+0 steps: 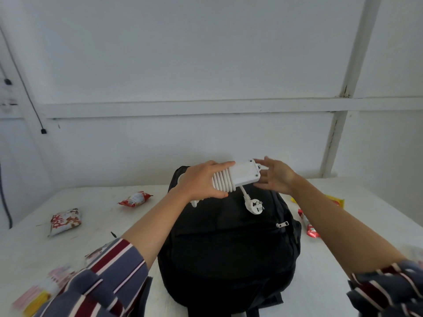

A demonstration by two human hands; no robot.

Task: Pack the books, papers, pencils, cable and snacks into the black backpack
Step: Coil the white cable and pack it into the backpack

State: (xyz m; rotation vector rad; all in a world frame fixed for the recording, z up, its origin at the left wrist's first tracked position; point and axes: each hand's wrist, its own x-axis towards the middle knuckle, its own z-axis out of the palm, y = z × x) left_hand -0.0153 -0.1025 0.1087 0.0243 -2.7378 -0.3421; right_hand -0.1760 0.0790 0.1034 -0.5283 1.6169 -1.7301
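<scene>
The black backpack (229,243) lies flat on the white table, its zipper pull at the right side. Above its far end my left hand (201,181) grips a white power strip (240,176) with its cable wound round it. The plug (255,205) dangles on a short length of cable over the backpack. My right hand (274,177) is at the strip's right end with fingers spread, touching or almost touching it. Snack packets lie on both sides: a white and red one (65,221), a red one (135,199), red sachets (310,227) and a yellow packet (335,200).
The table (343,236) stands against a white wall. Pink and yellow papers or packets (39,294) lie at the near left edge, blurred. A small dark object (113,234) sits left of the backpack. A black wire hangs down the wall at far left.
</scene>
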